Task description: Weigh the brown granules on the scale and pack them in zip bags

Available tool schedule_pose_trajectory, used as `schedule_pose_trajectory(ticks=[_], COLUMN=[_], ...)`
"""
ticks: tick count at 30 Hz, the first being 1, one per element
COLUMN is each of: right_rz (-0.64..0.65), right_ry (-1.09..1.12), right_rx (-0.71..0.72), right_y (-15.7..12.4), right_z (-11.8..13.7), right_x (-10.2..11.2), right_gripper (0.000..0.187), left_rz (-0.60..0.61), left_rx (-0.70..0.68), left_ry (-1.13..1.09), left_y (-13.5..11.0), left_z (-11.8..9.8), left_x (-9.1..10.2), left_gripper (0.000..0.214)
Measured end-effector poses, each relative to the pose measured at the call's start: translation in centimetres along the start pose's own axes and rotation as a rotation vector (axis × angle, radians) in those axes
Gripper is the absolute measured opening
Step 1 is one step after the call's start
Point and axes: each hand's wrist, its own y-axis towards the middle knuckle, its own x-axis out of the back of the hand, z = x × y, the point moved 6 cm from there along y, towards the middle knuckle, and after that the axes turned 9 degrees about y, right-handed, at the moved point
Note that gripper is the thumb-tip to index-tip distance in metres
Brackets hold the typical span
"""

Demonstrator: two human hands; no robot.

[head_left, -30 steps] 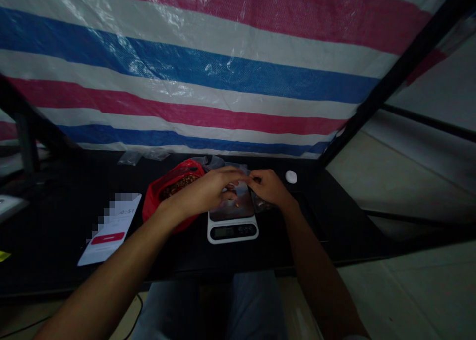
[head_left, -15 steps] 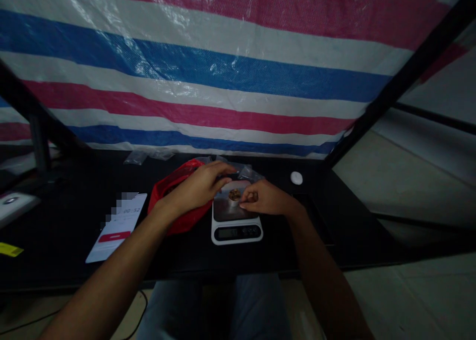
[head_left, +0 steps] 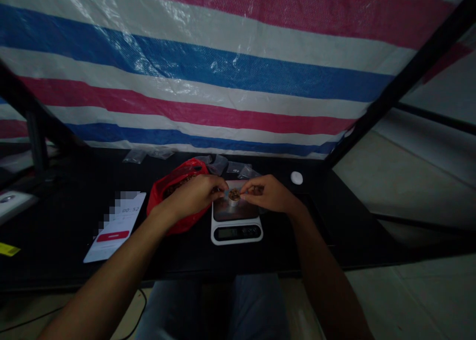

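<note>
A small silvery cup (head_left: 234, 202) full of brown bits stands upright on the dark plate of a white kitchen scale (head_left: 237, 234). My right hand (head_left: 269, 194) is closed, with thumb and finger pinched at the cup's right rim. On the cup's other side, the fingertips of my left hand (head_left: 203, 194) are pressed together; whatever they hold is too small to name. Beneath and behind my left forearm, an open red plastic bag (head_left: 158, 194) shows more brown bits inside. The scale's digits are too dim to read.
Clear plastic bags (head_left: 245, 171) lie behind the scale, and others (head_left: 136, 155) lie farther left. A phone (head_left: 115, 231) with a timer is left of the red bag. A white rounded case (head_left: 296, 178) sits at right. Striped sheeting (head_left: 223, 92) hangs behind the black table (head_left: 275, 255).
My left hand has come down from above the scale to the cup's left side, its fingers closing. My right fingertips have risen slightly to the cup's rim.
</note>
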Motion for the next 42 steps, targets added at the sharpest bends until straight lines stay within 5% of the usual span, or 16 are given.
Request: schedule_pose_trajectory(ticks=[9, 20, 26, 31, 42], right_rz=[-0.133, -0.132, -0.132, -0.15, -0.202], right_ry=[-0.014, -0.041, -0.038, -0.043, -0.018], right_rx=[0.094, 0.094, 0.102, 0.094, 0.091], right_y=[0.0, 0.2, 0.1, 0.1, 0.3], right_z=[0.2, -0.1, 0.1, 0.1, -0.5], right_x=[1.1, 1.0, 1.0, 1.3, 1.9], right_gripper=[0.021, 0.022, 0.023, 0.026, 0.023], left_rz=[0.038, 0.027, -0.048, -0.142, -0.108], left_rx=[0.024, 0.052, 0.027, -0.059, -0.12], left_ry=[-0.092, 0.079, -0.035, -0.111, 0.024], left_y=[-1.4, -1.8, -1.6, -0.7, 0.0], left_z=[-0.5, -1.1, -0.7, -2.5, -4.6], left_x=[-0.7, -0.3, 1.1, 2.7, 1.1], left_gripper=[0.018, 0.026, 0.023, 0.017, 0.023])
